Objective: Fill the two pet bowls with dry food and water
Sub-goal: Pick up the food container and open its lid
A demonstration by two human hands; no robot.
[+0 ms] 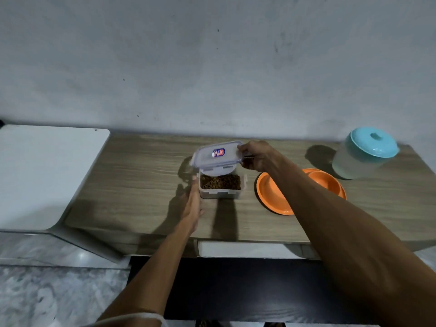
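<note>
A clear plastic container of brown dry food stands uncovered in the middle of the wooden table. My right hand holds its clear lid tilted just above the container's back edge. My left hand rests flat against the container's left side, fingers extended. An orange double pet bowl lies to the right, partly hidden by my right forearm; both visible compartments look dry. A frosted jug with a teal lid stands at the far right; its contents cannot be made out.
A white surface adjoins the table on the left. A grey wall rises right behind the table. A dark gap lies under the table's front edge, with pale tiled floor at lower left.
</note>
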